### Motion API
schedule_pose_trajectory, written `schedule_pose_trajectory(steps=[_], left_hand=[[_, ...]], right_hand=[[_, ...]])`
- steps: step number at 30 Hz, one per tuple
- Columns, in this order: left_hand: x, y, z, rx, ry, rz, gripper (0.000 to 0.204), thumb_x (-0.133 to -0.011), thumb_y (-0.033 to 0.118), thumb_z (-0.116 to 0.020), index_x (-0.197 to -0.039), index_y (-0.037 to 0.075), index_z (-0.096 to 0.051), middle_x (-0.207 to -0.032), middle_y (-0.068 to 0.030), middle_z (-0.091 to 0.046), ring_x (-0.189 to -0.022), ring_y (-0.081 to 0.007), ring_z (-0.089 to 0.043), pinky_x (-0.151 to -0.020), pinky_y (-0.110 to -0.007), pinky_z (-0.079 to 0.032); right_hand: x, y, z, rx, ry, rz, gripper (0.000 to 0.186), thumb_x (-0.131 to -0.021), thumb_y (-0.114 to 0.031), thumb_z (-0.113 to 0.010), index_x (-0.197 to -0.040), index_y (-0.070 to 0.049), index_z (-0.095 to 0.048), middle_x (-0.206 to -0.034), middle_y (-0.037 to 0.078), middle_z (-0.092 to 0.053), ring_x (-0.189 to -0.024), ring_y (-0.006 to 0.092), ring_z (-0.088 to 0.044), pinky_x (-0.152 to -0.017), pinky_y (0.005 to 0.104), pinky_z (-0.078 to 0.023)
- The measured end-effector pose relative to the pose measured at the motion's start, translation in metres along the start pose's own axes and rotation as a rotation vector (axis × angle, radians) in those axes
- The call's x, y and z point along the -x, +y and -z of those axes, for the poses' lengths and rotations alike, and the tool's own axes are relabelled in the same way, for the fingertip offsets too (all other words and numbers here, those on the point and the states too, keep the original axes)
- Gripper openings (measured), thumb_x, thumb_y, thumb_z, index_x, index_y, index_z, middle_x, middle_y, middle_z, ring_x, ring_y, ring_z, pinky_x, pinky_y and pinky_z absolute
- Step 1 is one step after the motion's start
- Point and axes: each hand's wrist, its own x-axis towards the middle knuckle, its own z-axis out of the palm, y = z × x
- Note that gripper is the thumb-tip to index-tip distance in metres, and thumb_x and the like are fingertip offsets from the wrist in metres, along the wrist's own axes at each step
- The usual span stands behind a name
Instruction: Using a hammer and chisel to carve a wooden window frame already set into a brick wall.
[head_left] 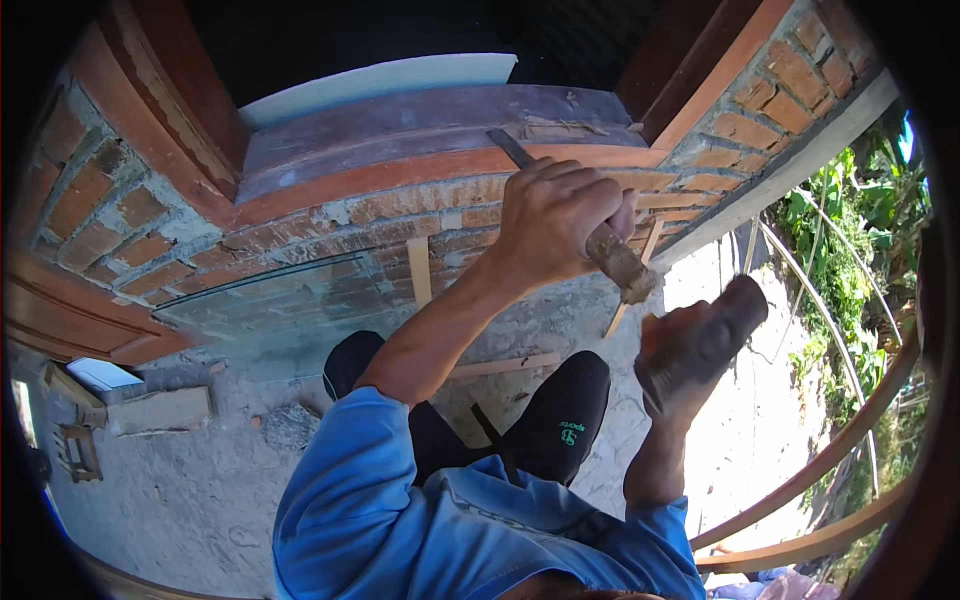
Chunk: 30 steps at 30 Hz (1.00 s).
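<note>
My left hand (560,215) is wrapped round a chisel (622,265). Its flat metal blade slants up and left to the window sill (380,122), and its worn wooden handle sticks out below my fist toward the right. Lower and to the right, my right hand (668,385) grips a hammer (735,308), partly blurred by motion. The hammer's dark, blunt head is close to the chisel's butt but apart from it. Most of the hammer's handle is hidden. A reddish wooden frame edge (430,172) runs along the front of the sill, beneath the blade.
Brick wall (130,210) surrounds the window frame. A glass pane (270,300) leans below the sill, near a wooden strip (419,272). Offcuts and a wooden block (160,411) lie on the rough floor at left. Curved wooden rails (820,470) and greenery (850,240) border the right.
</note>
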Motion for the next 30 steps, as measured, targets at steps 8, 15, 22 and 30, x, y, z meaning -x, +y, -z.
schedule_pose_trajectory(steps=[8, 15, 22, 30], left_hand=[[0.001, 0.012, -0.005, -0.073, -0.002, 0.028, 0.028, -0.076, 0.008, -0.07, -0.056, 0.008, -0.051, -0.051, -0.0064, -0.053, -0.044, -0.0182, -0.05, -0.047, -0.031, -0.04], [0.001, 0.022, -0.005, 0.011, 0.067, 0.037, 0.029, -0.074, 0.009, -0.07, -0.054, 0.009, -0.049, -0.05, -0.0049, -0.051, -0.041, -0.0158, -0.047, -0.045, -0.031, -0.038], [0.002, 0.012, 0.004, 0.015, 0.053, 0.051, 0.029, -0.072, 0.008, -0.071, -0.054, 0.009, -0.049, -0.049, -0.0047, -0.049, -0.042, -0.0152, -0.047, -0.043, -0.03, -0.036], [0.002, 0.019, 0.0, 0.029, 0.054, 0.112, 0.027, -0.067, 0.006, -0.072, -0.055, 0.009, -0.048, -0.05, -0.0048, -0.05, -0.043, -0.0161, -0.049, -0.045, -0.03, -0.043]], right_hand=[[-0.003, -0.03, 0.03, -0.989, 0.418, 0.294, 0.017, -0.089, -0.006, -0.046, -0.078, -0.009, -0.033, -0.056, 0.005, -0.039, -0.046, 0.0153, -0.039, -0.047, 0.0331, -0.039], [-0.004, -0.027, 0.031, -0.97, 0.295, 0.248, 0.018, -0.09, -0.008, -0.047, -0.079, -0.009, -0.034, -0.056, 0.005, -0.038, -0.048, 0.015, -0.038, -0.049, 0.0322, -0.039], [-0.014, -0.031, 0.05, -0.887, 0.301, 0.344, 0.022, -0.097, -0.02, -0.052, -0.089, -0.008, -0.035, -0.064, 0.005, -0.049, -0.053, 0.0169, -0.049, -0.05, 0.0325, -0.043], [-0.025, -0.032, 0.043, -1.07, 0.416, 0.407, 0.014, -0.088, -0.012, -0.045, -0.078, -0.01, -0.035, -0.058, 0.004, -0.036, -0.049, 0.0144, -0.036, -0.052, 0.0325, -0.037]])
